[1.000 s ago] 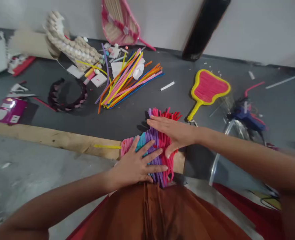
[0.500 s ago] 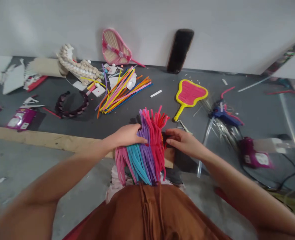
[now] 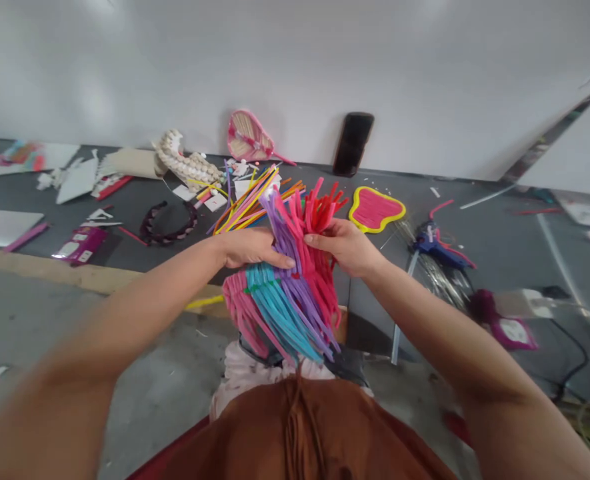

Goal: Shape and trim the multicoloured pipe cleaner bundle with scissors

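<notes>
A row of pipe cleaners [image 3: 275,307], banded in pink, blue, purple and hot pink, is raised in front of me near the table's front edge. A green strand crosses the blue band, and loose ends hang towards my lap. My left hand [image 3: 257,248] is closed on its left side, thumb over the purple strands. On the right, my right hand [image 3: 345,245] pinches the hot pink and red strands, thumb on top. The fingers behind the bundle are hidden. Past it lies a pile of loose pipe cleaners [image 3: 247,203], partly covered by the upright ends.
A phone [image 3: 354,143] and a pink fan [image 3: 249,137] lean on the wall. A yellow-edged pink piece [image 3: 376,209] lies right of the bundle. Farther right is a blue glue gun [image 3: 439,245]. Left are a dark headband [image 3: 169,223] and a purple packet [image 3: 81,245].
The bundle has been lifted and tilted, its lower ends swinging right. My right hand has moved up and left onto the red and pink strands. The camera view has tipped upward.
</notes>
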`<action>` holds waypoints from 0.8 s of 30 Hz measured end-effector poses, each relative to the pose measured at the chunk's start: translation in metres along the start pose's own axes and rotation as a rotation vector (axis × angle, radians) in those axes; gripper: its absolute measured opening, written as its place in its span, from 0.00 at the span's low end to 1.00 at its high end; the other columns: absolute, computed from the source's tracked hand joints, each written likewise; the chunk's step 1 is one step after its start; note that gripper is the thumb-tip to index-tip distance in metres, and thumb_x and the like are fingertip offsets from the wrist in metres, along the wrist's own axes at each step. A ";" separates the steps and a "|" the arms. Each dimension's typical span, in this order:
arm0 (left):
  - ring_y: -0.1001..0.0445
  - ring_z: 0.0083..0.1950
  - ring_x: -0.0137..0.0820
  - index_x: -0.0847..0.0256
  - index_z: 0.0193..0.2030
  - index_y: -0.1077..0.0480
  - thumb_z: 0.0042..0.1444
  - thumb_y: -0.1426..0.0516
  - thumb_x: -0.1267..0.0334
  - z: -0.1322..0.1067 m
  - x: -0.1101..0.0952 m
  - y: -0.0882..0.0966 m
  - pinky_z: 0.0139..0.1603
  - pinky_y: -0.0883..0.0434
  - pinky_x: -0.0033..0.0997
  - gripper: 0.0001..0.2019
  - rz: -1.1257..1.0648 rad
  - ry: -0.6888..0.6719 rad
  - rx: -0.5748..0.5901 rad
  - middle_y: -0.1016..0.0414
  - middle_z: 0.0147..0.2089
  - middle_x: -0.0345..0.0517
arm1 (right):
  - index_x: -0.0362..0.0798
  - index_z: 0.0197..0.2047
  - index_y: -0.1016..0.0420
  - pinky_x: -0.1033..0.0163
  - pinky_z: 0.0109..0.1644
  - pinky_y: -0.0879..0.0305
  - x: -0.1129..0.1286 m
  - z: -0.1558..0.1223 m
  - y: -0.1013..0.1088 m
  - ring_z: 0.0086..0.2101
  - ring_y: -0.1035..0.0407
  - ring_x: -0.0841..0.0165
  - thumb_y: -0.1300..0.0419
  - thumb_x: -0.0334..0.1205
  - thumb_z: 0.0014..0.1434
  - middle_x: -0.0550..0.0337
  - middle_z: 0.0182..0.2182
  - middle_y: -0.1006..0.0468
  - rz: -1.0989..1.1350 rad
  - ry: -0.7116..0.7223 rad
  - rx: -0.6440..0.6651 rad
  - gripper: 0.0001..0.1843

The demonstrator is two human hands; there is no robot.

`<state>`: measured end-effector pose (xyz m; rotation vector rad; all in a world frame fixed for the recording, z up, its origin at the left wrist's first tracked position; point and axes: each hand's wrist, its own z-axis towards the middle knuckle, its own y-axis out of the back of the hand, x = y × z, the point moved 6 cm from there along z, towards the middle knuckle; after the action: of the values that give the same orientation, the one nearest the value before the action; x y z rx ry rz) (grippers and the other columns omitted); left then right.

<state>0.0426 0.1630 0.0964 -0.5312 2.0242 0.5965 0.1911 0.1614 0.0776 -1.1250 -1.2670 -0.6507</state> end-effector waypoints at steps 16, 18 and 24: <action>0.18 0.41 0.38 0.61 0.41 0.21 0.40 0.28 0.47 0.000 0.064 -0.019 0.54 0.24 0.44 0.24 -0.509 0.213 0.007 0.15 0.40 0.46 | 0.49 0.42 0.26 0.61 0.37 0.30 -0.031 -0.054 0.015 0.32 0.29 0.68 0.33 0.52 0.53 0.60 0.33 0.23 -0.490 -0.026 -0.156 0.18; 0.18 0.43 0.39 0.60 0.42 0.21 0.41 0.28 0.48 0.002 0.065 -0.024 0.53 0.24 0.44 0.24 -0.500 0.230 0.021 0.15 0.41 0.46 | 0.49 0.40 0.25 0.60 0.38 0.28 -0.038 -0.058 0.011 0.33 0.28 0.67 0.35 0.52 0.55 0.59 0.34 0.22 -0.503 -0.043 -0.143 0.16; 0.18 0.46 0.43 0.62 0.44 0.22 0.48 0.32 0.46 0.007 0.052 -0.014 0.51 0.23 0.46 0.24 -0.372 0.145 0.003 0.16 0.44 0.50 | 0.49 0.65 0.37 0.48 0.54 0.27 -0.045 -0.037 0.030 0.54 0.28 0.56 0.34 0.57 0.55 0.41 0.61 0.30 -0.470 -0.034 -0.064 0.40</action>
<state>0.0306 0.1498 0.0454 -0.9458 1.9900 0.3359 0.2220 0.1300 0.0288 -0.8939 -1.5664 -1.0292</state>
